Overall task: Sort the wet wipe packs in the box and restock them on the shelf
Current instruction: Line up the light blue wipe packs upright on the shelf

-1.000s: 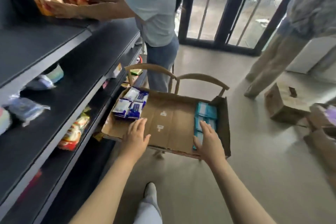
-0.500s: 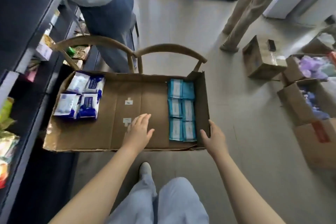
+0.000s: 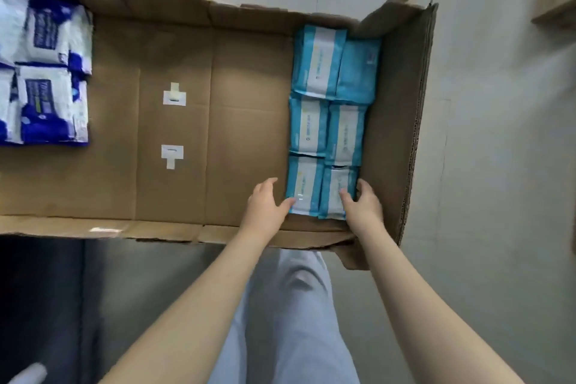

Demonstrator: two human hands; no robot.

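Both hands have moved onto the blue packs (image 3: 307,187) in the near-right corner of the box (image 3: 249,97), left hand (image 3: 266,206) open, right hand (image 3: 363,206) gripping; an even squeeze seems best.

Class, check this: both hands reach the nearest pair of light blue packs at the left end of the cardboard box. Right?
Not quite: the head view shows the light blue packs at the right end of the cardboard box, where the left hand and right hand reach the nearest pair.

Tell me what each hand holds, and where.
Right hand pinches the nearest right-side blue pack by its right edge, thumb on top. Left hand only touches the neighbouring pack at its left edge.
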